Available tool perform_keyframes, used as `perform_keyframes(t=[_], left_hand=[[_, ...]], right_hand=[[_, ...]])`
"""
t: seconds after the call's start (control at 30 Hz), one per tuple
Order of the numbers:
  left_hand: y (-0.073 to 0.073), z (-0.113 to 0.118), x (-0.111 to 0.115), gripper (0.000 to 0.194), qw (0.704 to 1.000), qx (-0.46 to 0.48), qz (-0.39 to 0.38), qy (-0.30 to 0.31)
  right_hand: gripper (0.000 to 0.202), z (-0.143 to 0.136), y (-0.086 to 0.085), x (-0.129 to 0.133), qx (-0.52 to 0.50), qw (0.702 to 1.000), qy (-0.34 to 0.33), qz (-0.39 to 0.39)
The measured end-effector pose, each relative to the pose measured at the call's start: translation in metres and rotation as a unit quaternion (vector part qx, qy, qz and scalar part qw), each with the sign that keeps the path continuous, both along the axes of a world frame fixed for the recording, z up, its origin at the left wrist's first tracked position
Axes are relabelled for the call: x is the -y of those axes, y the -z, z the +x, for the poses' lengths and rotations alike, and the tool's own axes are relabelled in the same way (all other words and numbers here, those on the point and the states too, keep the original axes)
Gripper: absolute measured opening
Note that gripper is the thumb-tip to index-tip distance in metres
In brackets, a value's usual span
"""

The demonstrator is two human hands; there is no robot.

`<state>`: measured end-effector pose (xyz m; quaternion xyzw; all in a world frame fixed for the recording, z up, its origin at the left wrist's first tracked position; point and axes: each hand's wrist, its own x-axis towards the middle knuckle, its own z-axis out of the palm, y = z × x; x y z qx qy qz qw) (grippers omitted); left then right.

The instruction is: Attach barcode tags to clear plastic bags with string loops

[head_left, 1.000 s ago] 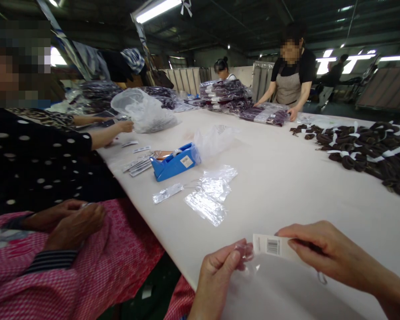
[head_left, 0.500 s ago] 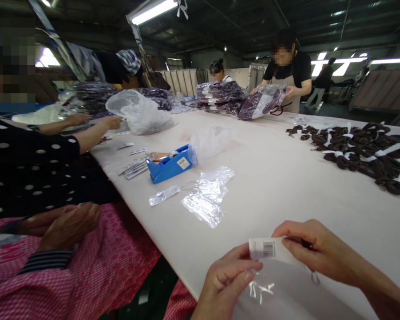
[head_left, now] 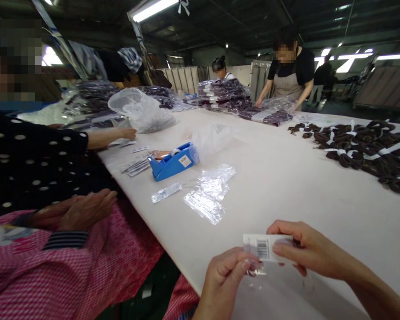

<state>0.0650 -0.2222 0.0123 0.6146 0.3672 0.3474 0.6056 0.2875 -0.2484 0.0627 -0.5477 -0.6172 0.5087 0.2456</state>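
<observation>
Over a pale desk (head_left: 269, 178), the left hand (head_left: 224, 275) and right hand (head_left: 309, 249) hold a clear plastic sleeve (head_left: 258, 269) and a barcode tag (head_left: 263, 248) close together.
Coiled dark-brown straps (head_left: 353, 149) cover the desk's right side; left of centre stands a blue tape dispenser (head_left: 173, 164), with a shiny heap of clear sleeves (head_left: 204, 206) just beside it. The right hand pinches the tag by one end, above the desk's near edge; the left holds the sleeve in a narrow pinch, its fingertips at the tag's free end. Whether the sleeve's mouth is parted cannot be told. If its thin film clings together, a tag corner could snag or the card buckle; a light left pinch could let the film slip.
</observation>
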Motion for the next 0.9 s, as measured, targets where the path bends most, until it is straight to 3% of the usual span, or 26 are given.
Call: perform_keyframes(t=[0.13,0.33,0.7,0.9], left_hand=[[0.001,-0.001,-0.001,0.021,0.997,0.033,-0.066,-0.023],[0.002,-0.001,-0.002,0.021,0.982,0.082,-0.149,-0.078],[0.007,0.0,-0.002,0.023,0.974,0.135,-0.167,-0.067],[0.011,0.002,-0.001,0.024,0.963,0.139,-0.222,-0.059]], right_hand=[[0.019,0.004,0.004,-0.002,0.001,0.999,0.044,0.027],[0.022,0.023,-0.012,0.007,0.03,0.992,0.106,0.065],[0.023,0.004,-0.016,0.012,0.081,0.988,0.029,0.128],[0.021,0.003,-0.015,0.01,0.121,0.972,0.004,0.201]])
